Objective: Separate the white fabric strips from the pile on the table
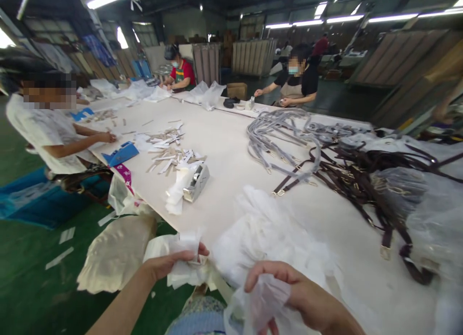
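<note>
My left hand is closed around thin white sheet material just beyond the table's near edge; its exact kind is unclear. Lower right, my right hand pinches a thin translucent plastic bag, with some fingers hidden behind the film. Past both hands, a loose pile of white plastic bags covers the near part of the table. A grey tape dispenser stands farther in, with white sheets beside it. A cream-coloured stack of sheets or bags sits below the table edge at left.
Paper-like strips lie scattered across the table, near a blue tape dispenser. Plastic-wrapped grey straps and dark brown straps with metal clasps are heaped at right. Several people work around it. A blue bin is on the floor.
</note>
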`<state>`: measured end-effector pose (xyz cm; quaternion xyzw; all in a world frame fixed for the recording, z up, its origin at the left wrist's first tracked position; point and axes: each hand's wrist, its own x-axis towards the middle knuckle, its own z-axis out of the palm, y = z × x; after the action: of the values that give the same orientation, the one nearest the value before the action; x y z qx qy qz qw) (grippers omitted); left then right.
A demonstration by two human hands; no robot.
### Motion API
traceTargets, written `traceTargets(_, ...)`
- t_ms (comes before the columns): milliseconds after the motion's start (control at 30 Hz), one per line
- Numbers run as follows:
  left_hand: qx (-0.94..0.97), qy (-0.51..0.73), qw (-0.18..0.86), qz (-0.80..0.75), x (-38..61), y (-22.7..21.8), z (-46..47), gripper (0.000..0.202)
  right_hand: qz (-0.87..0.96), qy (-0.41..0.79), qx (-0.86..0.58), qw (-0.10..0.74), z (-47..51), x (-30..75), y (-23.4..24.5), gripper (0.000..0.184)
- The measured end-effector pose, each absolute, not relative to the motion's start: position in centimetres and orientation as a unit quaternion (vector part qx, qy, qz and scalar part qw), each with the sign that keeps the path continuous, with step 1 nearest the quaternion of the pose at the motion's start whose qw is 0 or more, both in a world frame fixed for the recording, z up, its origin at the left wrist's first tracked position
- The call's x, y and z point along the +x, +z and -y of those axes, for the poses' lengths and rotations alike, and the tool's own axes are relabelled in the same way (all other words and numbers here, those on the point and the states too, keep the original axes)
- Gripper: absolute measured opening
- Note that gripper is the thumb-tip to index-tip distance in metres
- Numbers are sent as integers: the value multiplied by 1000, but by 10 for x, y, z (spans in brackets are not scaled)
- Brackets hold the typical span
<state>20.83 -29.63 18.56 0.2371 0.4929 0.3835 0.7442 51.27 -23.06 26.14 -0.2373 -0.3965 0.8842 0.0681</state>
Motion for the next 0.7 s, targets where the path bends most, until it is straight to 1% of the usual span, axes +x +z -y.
traceTargets(67, 238, 399, 761, -452, 217, 190, 296, 35, 411, 891, -183, 56, 222, 488, 268, 28)
traceTargets(133, 213, 435, 772, -411, 224, 190, 295, 39, 459, 869, -165, 81, 218, 471, 270, 16)
traceTargets(200, 173, 478, 770, -386, 229, 188, 292, 44, 475, 853, -183, 115, 220, 462, 265, 13)
traceTargets(267, 132, 512, 764, -371, 233, 186, 290, 47, 436, 858, -225, 153, 227, 457, 252, 11)
traceTargets(333, 102, 529, 760, -363, 238, 187, 289, 47, 410, 845, -285, 192, 236, 454, 238, 6)
traceTargets(367, 93, 533, 760, -360, 241, 189, 289, 47, 431, 819, -315, 211, 240, 453, 231, 11)
traceTargets(400, 88, 531, 763, -359, 244, 191, 290, 48, 475, 780, -341, 224, 244, 452, 226, 21)
traceTargets(467, 93, 527, 766, -356, 252, 197, 292, 49, 600, 669, -361, 250, 251, 448, 220, 38)
traceTargets(567, 136, 543, 753, -346, 265, 205, 297, 39, 745, 498, -322, 305, 260, 442, 216, 45)
traceTargets(600, 149, 549, 748, -343, 270, 207, 299, 41, 773, 457, -308, 314, 263, 440, 214, 49)
traceTargets(633, 157, 549, 747, -341, 274, 208, 300, 47, 799, 419, -299, 313, 264, 438, 212, 53)
traceTargets(700, 167, 531, 756, -344, 281, 208, 301, 60, 847, 341, -297, 282, 266, 435, 206, 62)
